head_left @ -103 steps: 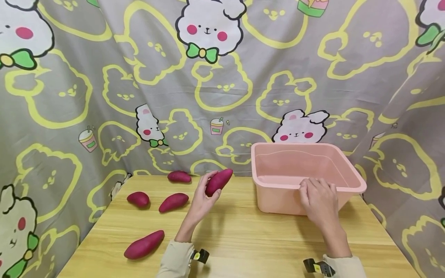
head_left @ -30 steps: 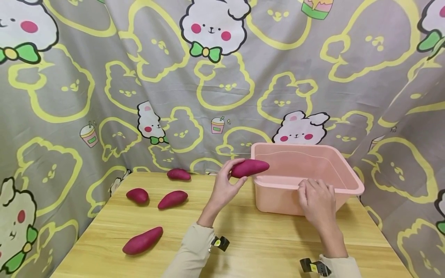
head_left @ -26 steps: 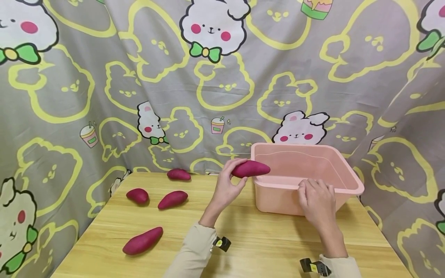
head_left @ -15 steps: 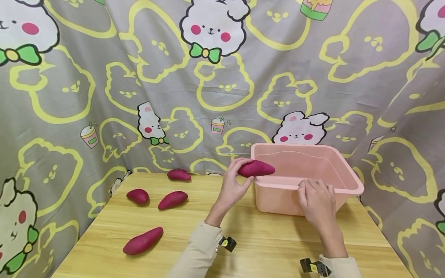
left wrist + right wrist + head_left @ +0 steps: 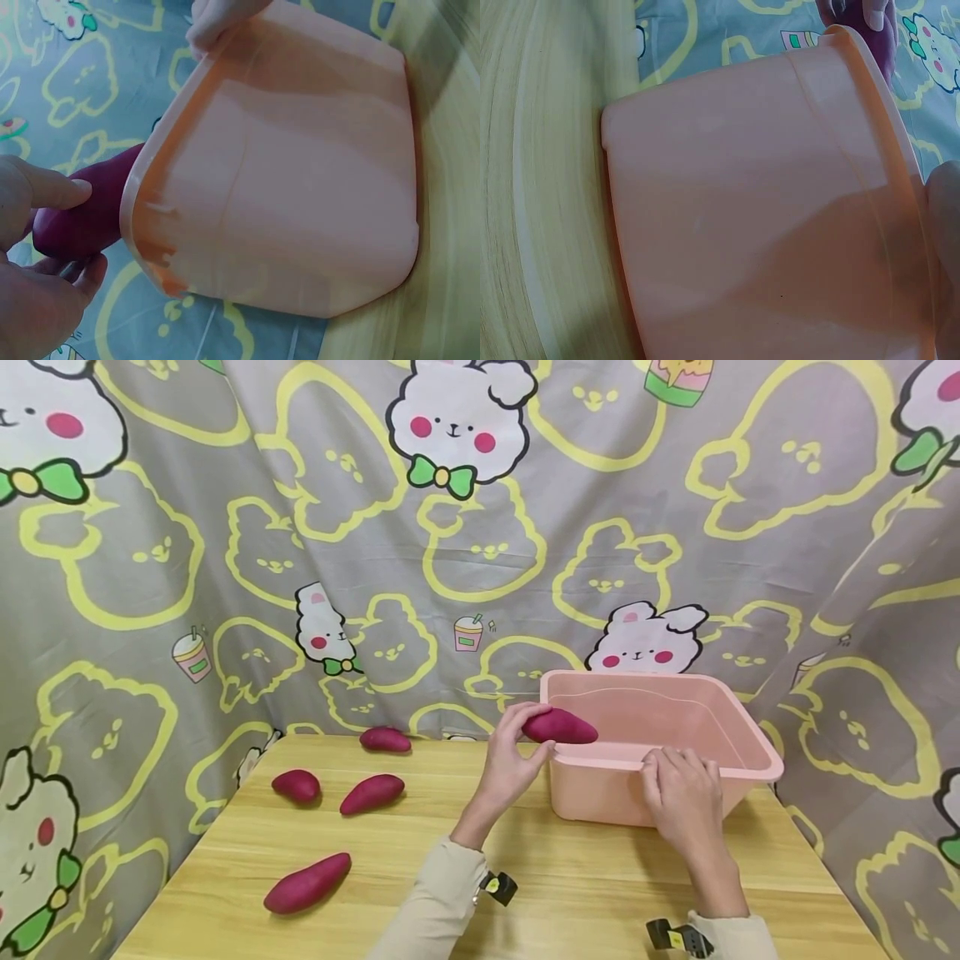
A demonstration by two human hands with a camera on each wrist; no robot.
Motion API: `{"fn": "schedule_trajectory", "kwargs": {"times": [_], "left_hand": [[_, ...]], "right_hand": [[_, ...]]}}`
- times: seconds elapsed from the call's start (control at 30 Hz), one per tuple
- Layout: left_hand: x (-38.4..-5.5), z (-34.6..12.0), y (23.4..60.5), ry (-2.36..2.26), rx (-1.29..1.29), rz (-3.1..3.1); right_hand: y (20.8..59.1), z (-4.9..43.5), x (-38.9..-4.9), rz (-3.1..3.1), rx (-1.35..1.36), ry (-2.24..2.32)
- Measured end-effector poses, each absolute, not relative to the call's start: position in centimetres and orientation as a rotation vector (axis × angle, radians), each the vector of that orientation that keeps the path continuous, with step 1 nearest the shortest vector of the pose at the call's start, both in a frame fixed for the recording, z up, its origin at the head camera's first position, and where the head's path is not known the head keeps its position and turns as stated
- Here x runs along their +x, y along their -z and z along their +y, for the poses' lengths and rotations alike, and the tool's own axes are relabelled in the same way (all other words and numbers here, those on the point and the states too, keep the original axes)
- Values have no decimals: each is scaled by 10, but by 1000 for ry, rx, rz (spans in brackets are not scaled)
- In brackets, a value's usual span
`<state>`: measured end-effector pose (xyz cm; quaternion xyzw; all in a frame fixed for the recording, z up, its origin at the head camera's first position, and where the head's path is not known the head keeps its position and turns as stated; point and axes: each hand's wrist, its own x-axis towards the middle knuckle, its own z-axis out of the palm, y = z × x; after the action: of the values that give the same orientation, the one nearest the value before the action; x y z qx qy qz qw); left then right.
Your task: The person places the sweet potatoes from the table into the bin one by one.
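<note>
A dark magenta sweet potato (image 5: 562, 727) is gripped by my left hand (image 5: 512, 758), its pointed end reaching over the left front corner of the pink plastic tub (image 5: 611, 793). In the left wrist view, the thumb and fingers pinch the blunt end of the sweet potato (image 5: 86, 214) close by the rim. My right hand (image 5: 686, 797) holds the tub's front rim with its fingers curled over the edge. At the right edge of the right wrist view only part of that hand (image 5: 945, 217) shows. The tub's floor is partly hidden behind its front wall.
Several more sweet potatoes lie on the left of the wooden table (image 5: 420, 893): one at the back (image 5: 386, 740), two in the middle including a short one (image 5: 296, 786), and a long one (image 5: 307, 883) nearer the front. A patterned curtain (image 5: 480, 552) hangs behind and at both sides.
My left hand has carried the sweet potato rightward from above the table to the tub's left front corner, turning it from slanted to nearly level. My right hand stays on the rim.
</note>
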<state>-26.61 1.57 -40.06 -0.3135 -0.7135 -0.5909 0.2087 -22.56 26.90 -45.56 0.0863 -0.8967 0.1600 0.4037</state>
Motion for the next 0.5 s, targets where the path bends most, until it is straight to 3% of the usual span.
{"fn": "schedule_trajectory", "kwargs": {"times": [0.5], "left_hand": [[-280, 27, 415, 1595, -890, -1992]], "right_hand": [[454, 268, -224, -2254, 222, -403]]}}
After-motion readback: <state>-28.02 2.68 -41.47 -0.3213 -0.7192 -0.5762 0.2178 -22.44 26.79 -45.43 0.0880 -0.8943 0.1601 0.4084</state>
